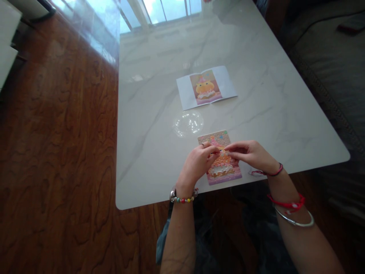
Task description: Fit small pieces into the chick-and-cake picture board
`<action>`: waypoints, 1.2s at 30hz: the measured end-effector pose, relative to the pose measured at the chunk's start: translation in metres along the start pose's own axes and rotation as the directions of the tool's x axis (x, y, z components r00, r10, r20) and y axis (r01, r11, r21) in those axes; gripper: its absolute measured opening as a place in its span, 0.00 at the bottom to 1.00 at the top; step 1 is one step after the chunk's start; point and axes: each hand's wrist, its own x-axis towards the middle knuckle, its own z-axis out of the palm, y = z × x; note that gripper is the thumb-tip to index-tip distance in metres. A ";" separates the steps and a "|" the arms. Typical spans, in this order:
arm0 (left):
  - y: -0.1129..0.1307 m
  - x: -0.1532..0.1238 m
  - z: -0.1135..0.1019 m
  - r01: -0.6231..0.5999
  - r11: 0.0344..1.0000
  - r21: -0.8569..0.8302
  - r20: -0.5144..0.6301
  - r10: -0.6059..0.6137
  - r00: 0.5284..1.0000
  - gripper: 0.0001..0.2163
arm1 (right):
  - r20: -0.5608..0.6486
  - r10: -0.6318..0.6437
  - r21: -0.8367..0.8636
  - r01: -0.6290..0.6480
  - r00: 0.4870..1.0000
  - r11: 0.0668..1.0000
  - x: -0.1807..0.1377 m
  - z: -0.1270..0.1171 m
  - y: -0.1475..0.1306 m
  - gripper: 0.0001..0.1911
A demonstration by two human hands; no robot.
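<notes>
Left hand (198, 161) and right hand (252, 154) pinch almost closed over the puzzle (224, 173), holding what I can't tell; its long side runs away, top farthest.

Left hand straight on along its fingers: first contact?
Probably the bare right hand, whose fingertips face those of the left hand; depth is unclear. The multicoloured rectangular jigsaw puzzle lies beneath.

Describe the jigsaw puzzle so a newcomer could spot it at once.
Start at the white table, then come to its near edge. There, beneath the left hand and right hand, lies the jigsaw puzzle. Unlike the creased paper farther off, which has wide white margins, it is crossed with piece seams.
</notes>
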 end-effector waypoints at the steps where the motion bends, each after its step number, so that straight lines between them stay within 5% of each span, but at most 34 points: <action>1: 0.000 0.000 0.000 -0.003 1.000 -0.001 0.000 0.003 1.000 0.08 | 0.004 -0.004 -0.006 0.004 1.000 1.000 0.000 0.000 0.000 0.17; 18: -0.003 0.000 0.000 -0.031 0.999 0.038 0.017 0.031 0.999 0.07 | -0.035 -0.065 -0.169 0.059 0.997 0.984 0.002 0.003 -0.001 0.13; 24: -0.005 0.003 0.000 0.046 0.997 0.057 -0.165 -0.036 0.986 0.08 | -0.197 -0.163 -0.209 0.121 0.967 0.970 0.003 0.001 -0.004 0.14; 27: -0.005 0.012 -0.005 0.100 0.992 0.070 -0.336 -0.071 0.939 0.10 | -0.354 -0.221 -0.240 0.141 0.909 0.961 0.010 -0.006 -0.011 0.13; 30: -0.012 0.025 -0.008 0.147 0.987 0.060 -0.535 -0.092 0.840 0.13 | -0.483 -0.299 -0.308 0.160 0.823 0.938 0.028 -0.017 -0.021 0.11; 36: -0.026 0.036 -0.006 0.218 0.975 0.046 -0.705 -0.123 0.698 0.19 | -0.470 -0.478 -0.487 0.234 0.742 0.842 0.062 -0.036 -0.040 0.08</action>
